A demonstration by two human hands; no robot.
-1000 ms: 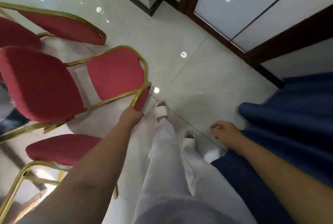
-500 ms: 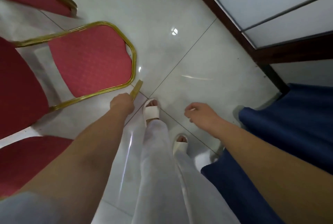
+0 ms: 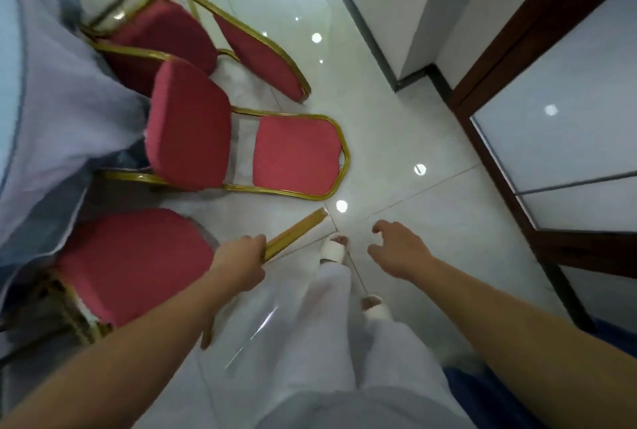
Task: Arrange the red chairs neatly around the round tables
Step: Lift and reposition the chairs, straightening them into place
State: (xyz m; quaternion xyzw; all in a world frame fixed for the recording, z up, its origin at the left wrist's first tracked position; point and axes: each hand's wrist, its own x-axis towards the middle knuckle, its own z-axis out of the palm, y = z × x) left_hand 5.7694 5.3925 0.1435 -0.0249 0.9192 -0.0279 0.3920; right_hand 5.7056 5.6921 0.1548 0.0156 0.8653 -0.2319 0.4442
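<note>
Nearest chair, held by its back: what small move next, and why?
Probably ease the nearest chair a bit toward the tablecloth, level with the next chair: the left hand grips its gold frame, and its seat faces the cloth.

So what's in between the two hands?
In the head view, the gold chair frame that the left hand grips pokes out toward the right hand. Next comes a foot in a white sandal, standing on the floor.
</note>
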